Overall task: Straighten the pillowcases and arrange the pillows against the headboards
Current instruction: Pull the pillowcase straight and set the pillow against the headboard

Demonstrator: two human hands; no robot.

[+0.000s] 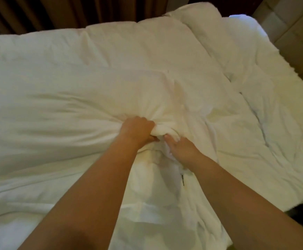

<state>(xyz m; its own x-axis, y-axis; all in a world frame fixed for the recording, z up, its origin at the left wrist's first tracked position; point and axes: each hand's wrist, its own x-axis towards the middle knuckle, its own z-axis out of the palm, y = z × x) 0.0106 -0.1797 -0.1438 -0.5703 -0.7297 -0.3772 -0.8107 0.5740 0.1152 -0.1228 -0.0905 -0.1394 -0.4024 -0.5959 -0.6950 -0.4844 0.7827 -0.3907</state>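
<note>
White pillowcase [165, 130] fabric is bunched mid-bed, nr the near edge: gripped by closed left hand [138, 129], pinched by right hand [180, 148], prob. to pull the case straight.

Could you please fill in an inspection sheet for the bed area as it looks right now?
Surface: bed covered by a rumpled white duvet.
Job's things: white pillow lying on the bed, its pillowcase bunched at the near end; not against the headboard.
Clutter: nothing seen.
Grippers: left hand clenched on the bunched fabric; right hand gripping the fabric beside it.
Cables: nothing seen.
Surroundings: brown curtain beyond the bed; padded headboard at right.
</note>
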